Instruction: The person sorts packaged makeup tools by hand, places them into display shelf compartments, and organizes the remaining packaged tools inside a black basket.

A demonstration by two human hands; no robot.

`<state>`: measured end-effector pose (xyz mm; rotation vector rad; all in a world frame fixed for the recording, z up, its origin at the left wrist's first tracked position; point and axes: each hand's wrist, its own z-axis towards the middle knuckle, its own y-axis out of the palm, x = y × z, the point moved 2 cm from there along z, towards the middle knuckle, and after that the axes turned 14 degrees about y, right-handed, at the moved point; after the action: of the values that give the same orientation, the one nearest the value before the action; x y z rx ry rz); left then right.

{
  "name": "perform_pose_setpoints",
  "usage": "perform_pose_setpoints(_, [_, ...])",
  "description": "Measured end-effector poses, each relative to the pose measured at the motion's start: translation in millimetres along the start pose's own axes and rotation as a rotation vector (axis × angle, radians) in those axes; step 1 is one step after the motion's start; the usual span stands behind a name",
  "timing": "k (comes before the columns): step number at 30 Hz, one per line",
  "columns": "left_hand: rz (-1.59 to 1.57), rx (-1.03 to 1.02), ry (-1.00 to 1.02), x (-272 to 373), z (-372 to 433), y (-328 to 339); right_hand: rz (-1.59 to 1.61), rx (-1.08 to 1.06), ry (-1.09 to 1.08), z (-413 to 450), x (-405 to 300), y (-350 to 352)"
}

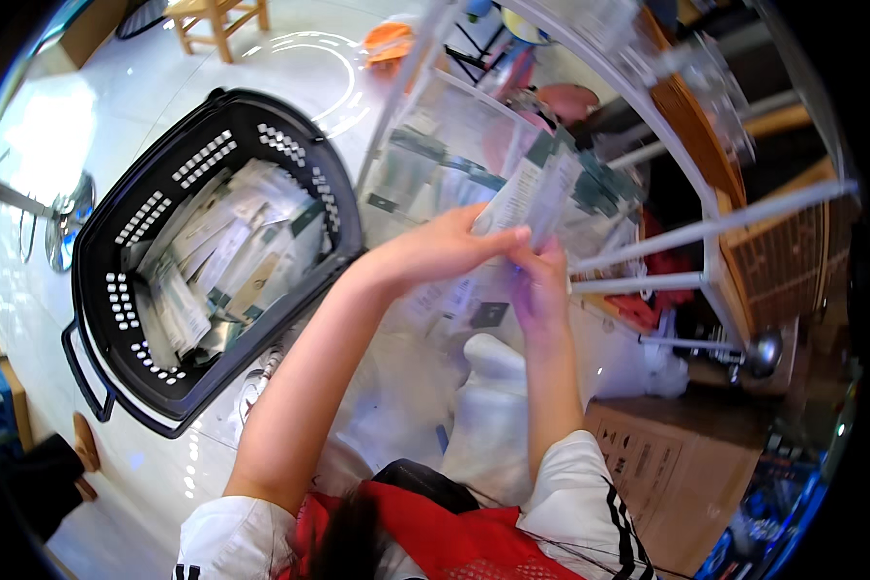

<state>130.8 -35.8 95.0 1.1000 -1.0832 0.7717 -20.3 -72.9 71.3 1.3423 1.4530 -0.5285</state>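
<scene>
My left hand [446, 243] and my right hand [541, 279] meet in front of me, both gripping a few slim clear plastic packets [516, 197]. These have white printed strips and dark green ends, and stand tilted up and away from me. Motion blur and the fingers hide how many there are. Beneath and beyond my hands, more clear packets [413, 163] with dark green ends lie heaped inside a white-framed rack [399, 94]. To the left stands a black plastic laundry basket [161, 395] with perforated walls. Many similar packets [221, 250] lie jumbled in it.
A cardboard box [652, 464] sits at the lower right, near blue packaging [757, 515]. White rack bars [645, 250] cross the right side. A wooden stool [217, 22] and an orange item [388, 43] are at the back. Another person's foot [85, 442] shows at lower left.
</scene>
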Motion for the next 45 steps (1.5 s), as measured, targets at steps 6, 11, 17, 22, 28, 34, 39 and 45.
perform_pose_setpoints(6, [-0.188, 0.163, -0.122, -44.5, 31.8, 54.0, -0.005, 0.128, -0.010, -2.7, 8.4, -49.8])
perform_pose_setpoints(11, [-0.299, 0.212, -0.226, -64.2, 54.2, 79.1, -0.354, 0.269, -0.325, 8.3, 0.3, -90.4])
perform_pose_setpoints(17, [-0.422, 0.325, -0.188, -77.2, 60.4, 80.8, -0.769, 0.496, -0.384, 3.6, -21.5, -90.6])
perform_pose_setpoints(22, [-0.377, 0.503, -0.120, -89.2, 64.2, 77.3, -0.792, 0.413, -0.133, 6.9, -35.7, -92.1])
perform_pose_setpoints(28, [-0.246, 0.592, -0.131, -81.2, 62.4, 62.8, -0.927, 0.348, -0.086, 15.9, -32.4, -92.9])
perform_pose_setpoints(34, [-0.095, 0.633, -0.045, -78.1, 56.2, 42.7, -0.831, 0.155, -0.063, 18.2, -27.2, -86.0])
perform_pose_setpoints(39, [-0.058, 0.653, -0.029, -65.2, 55.8, 39.7, -0.697, 0.089, -0.075, 24.5, -25.5, -86.4])
perform_pose_setpoints(45, [-0.053, 0.697, -0.022, -57.1, 57.2, 41.2, -0.476, -0.027, -0.042, 30.2, -27.5, -95.7])
